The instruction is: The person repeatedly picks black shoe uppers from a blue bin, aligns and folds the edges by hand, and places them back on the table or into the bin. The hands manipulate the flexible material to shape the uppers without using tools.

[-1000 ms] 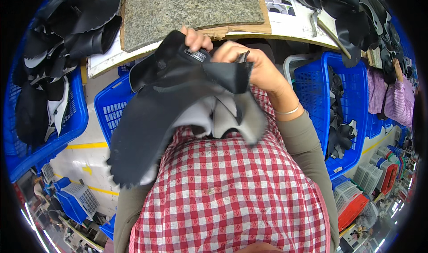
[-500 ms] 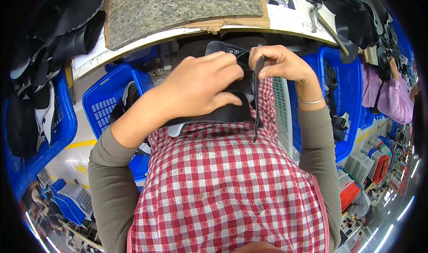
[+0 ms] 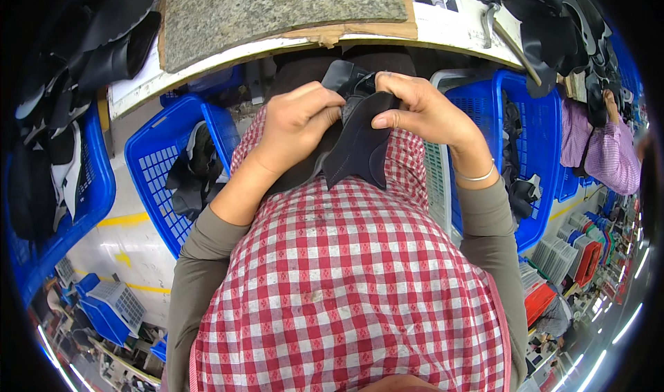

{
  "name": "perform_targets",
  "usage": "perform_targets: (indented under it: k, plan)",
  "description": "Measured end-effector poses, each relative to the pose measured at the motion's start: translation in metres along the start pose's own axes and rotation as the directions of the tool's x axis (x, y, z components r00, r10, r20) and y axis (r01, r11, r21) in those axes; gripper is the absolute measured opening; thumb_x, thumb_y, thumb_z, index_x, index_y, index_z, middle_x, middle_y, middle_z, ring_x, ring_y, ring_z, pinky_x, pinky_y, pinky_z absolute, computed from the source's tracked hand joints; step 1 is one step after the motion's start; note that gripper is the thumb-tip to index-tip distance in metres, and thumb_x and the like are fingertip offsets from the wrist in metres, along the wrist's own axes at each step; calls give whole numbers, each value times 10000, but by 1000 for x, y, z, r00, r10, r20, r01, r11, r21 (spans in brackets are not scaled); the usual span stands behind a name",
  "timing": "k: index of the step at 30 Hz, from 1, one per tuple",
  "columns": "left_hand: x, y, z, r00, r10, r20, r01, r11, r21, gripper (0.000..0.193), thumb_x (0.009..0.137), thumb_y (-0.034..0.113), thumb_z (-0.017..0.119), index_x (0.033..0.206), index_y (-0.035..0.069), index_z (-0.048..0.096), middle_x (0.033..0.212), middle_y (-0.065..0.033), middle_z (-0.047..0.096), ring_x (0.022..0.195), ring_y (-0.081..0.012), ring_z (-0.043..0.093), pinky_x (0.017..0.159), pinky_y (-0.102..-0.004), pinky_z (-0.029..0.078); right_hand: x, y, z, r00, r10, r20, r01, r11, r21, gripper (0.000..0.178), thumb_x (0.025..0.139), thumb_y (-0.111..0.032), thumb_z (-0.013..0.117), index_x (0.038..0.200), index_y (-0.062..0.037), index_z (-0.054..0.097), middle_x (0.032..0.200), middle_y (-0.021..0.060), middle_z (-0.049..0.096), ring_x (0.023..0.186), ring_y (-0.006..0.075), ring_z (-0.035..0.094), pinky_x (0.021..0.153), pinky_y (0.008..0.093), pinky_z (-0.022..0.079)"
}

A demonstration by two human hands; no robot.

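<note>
Over my lap, a black shoe upper (image 3: 361, 140) is stretched between my two hands, its dark, stitched pointed flaps hanging toward the checked apron. My left hand (image 3: 299, 126) pinches its left edge, thumb against curled fingers. On the other side my right hand (image 3: 422, 105) grips the top right edge between thumb and fingers. More black material spreads underneath, partly covered by my left hand and the flaps; where one piece ends and another begins I cannot tell.
Ahead is a white worktable (image 3: 277, 52) bearing a speckled stone slab (image 3: 283, 15). Black cut pieces (image 3: 114, 43) are heaped at its left. Blue baskets (image 3: 155, 160) holding black parts flank me on both sides. A co-worker's checked sleeve (image 3: 609, 157) shows at far right.
My left hand has drawn back from lying over the black material into a pinch. The upper, seen edge-on in my right hand before, now faces me spread out between both hands.
</note>
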State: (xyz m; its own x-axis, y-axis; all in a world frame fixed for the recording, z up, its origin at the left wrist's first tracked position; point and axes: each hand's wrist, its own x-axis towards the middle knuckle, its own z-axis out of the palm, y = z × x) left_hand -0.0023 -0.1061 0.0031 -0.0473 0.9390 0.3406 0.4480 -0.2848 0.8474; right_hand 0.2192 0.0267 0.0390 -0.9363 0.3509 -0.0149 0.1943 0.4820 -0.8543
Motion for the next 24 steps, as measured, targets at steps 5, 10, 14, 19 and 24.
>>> perform_targets:
  k: [5,10,14,19,24]
  plan:
    - [-1,-3,-1,991,-120,-63,111,986,-124,97,835,0,741,929,18,728,806,-103,677,718,-248,679,649,-309,527,-1,11,4,995,-83,-49,77,990,-121,391,871,-223,836,1102,-22,593,927,99,580,852,196,581,716,347,489]
    - [20,14,13,932,356,74,-359,872,333,206,796,43,757,976,47,657,888,-63,624,810,-244,646,660,-334,543,-3,-12,-7,952,228,-205,-186,961,204,448,869,-89,831,1228,-23,572,1106,25,564,923,66,555,678,198,503]
    - [29,21,28,860,499,106,-499,779,380,189,789,151,723,945,84,639,856,-28,556,811,-187,616,599,-312,532,-22,-68,-13,809,69,-584,-236,948,-214,591,703,-429,955,853,-53,524,773,40,533,603,122,525,514,302,451]
    - [41,13,44,892,437,116,-441,783,439,203,778,159,722,942,99,619,837,-26,547,770,-168,652,564,-305,539,-28,-70,2,869,205,-451,-429,767,-477,550,734,-452,910,778,-57,529,675,119,594,595,339,637,538,405,488]
    - [54,2,49,972,235,29,-228,896,382,334,821,241,812,1000,74,585,920,-87,589,819,-272,718,620,-373,583,-13,-28,7,847,95,-523,-420,723,-549,343,926,-319,761,849,-25,601,736,196,673,691,409,679,588,473,528]
